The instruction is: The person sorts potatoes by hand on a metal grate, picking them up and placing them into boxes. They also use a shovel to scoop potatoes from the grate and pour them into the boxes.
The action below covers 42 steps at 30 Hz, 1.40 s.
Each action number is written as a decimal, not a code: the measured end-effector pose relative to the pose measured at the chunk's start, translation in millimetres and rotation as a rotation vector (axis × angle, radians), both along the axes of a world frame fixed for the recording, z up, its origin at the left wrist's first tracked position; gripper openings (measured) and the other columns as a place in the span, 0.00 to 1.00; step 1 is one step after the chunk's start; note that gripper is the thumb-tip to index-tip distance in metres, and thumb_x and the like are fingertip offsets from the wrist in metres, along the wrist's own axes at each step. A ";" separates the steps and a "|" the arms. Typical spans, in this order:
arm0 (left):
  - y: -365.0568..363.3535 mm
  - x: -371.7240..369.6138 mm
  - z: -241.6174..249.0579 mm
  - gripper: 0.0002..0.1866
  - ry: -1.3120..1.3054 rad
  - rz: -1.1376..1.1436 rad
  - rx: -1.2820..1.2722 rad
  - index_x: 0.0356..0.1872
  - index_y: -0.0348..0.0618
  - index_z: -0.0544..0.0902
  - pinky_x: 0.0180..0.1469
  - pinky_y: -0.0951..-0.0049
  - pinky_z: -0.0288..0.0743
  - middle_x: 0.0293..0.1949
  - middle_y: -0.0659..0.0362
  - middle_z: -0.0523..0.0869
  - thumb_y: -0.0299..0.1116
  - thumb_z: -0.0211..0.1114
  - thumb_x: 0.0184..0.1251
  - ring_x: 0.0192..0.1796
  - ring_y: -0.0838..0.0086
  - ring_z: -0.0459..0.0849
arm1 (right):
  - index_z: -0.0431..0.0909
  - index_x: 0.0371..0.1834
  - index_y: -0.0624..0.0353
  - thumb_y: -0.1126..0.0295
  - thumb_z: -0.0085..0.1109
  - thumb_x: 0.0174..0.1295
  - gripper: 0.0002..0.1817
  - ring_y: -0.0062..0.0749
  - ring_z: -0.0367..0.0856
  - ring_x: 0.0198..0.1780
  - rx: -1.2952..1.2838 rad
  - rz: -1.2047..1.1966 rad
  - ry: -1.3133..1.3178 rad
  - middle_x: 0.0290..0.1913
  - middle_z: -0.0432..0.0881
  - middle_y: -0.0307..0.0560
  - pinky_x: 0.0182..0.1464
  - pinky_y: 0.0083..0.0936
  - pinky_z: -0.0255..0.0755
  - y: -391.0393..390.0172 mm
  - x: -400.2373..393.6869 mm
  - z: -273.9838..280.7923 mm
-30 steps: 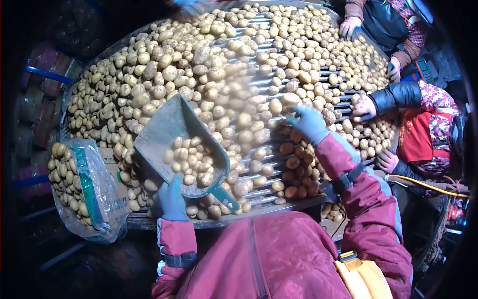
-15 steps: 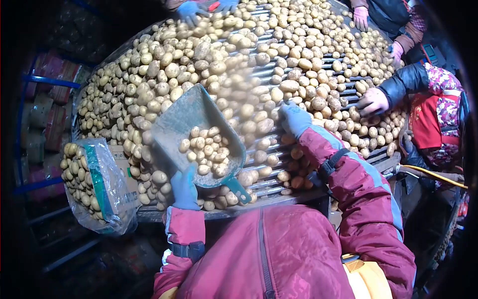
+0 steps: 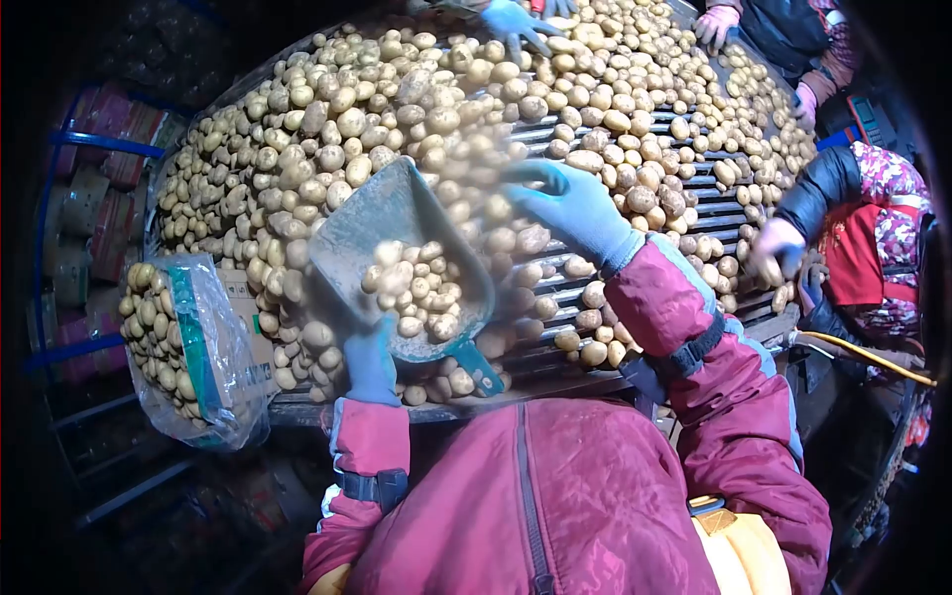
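My left hand [image 3: 370,369], in a blue glove, grips the near left rim of a green scoop [image 3: 347,233]; some of its fingers are hidden. Small potatoes [image 3: 426,293] lie in the scoop, a few of them blurred. The scoop rests on the potato heap, its handle [image 3: 479,369] pointing towards me. To the right of the scoop, my right hand [image 3: 577,208] hovers over the slatted table [image 3: 555,332], fingers apart and aimed left. Blurred potatoes [image 3: 481,164] are just beyond its fingertips.
A plastic-lined carton [image 3: 203,347] full of potatoes stands at the left edge. Co-workers' gloved hands reach in at the top [image 3: 516,22], the upper right [image 3: 716,25] and the right [image 3: 776,246]. A yellow cable [image 3: 863,354] runs at the right. Stacked boxes [image 3: 89,213] stand far left.
My right hand has risen off the potatoes and moved up and left, its fingers now spread. More potatoes show in the scoop, some blurred. My left hand stays at the rim.
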<state>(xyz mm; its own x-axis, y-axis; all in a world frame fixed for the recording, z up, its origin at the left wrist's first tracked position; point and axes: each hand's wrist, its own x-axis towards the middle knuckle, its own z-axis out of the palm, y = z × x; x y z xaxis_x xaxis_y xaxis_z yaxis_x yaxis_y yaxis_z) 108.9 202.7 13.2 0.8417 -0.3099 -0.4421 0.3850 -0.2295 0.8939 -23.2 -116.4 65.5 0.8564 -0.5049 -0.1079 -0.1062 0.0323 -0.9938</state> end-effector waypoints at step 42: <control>79.0 -6.3 18.6 0.20 -0.100 0.282 -0.183 0.54 0.29 0.80 0.55 0.70 0.73 0.51 0.57 0.81 0.29 0.70 0.63 0.52 0.74 0.79 | 0.85 0.42 0.48 0.64 0.69 0.42 0.19 0.43 0.73 0.62 -1.246 0.346 0.114 0.57 0.80 0.43 0.65 0.41 0.66 46.9 -62.9 -72.9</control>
